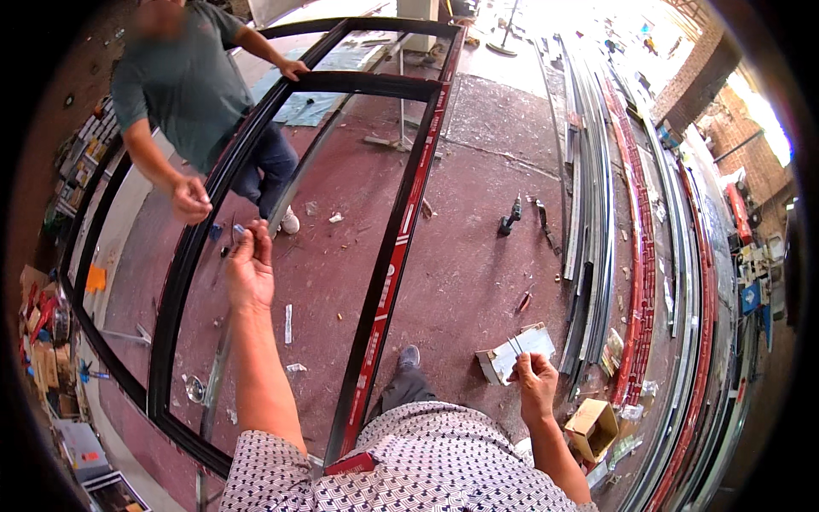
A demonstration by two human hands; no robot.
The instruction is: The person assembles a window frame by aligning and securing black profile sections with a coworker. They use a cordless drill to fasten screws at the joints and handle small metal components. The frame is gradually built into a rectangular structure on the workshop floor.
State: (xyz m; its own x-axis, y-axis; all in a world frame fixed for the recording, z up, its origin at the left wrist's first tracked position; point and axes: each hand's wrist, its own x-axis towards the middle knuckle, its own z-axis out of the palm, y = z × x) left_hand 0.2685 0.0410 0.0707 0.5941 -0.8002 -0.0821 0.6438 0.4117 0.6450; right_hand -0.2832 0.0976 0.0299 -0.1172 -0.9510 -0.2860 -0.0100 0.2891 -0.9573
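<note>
My left hand point(252, 271) is raised over the black frame's opening, its fingers pinched on a small bluish piece point(240, 229) too small to name. Off to the right, my right hand point(536, 384) is closed on thin metal rods point(515, 346) that stick up from the fingertips. The large black frame point(386, 282) stands in front of me, with a strip of red film along its near right bar. Across it, a co-worker in a dark shirt rests one hand point(293, 68) on the frame and holds the other hand point(192, 200) near my left one.
A cordless drill point(510, 218) and pliers point(524, 302) lie on the dark red floor. A white box point(503, 357) and an opened cardboard box point(592, 429) sit by my right arm. Long metal profiles point(589, 213) run along the right. Tools and boxes crowd the left edge.
</note>
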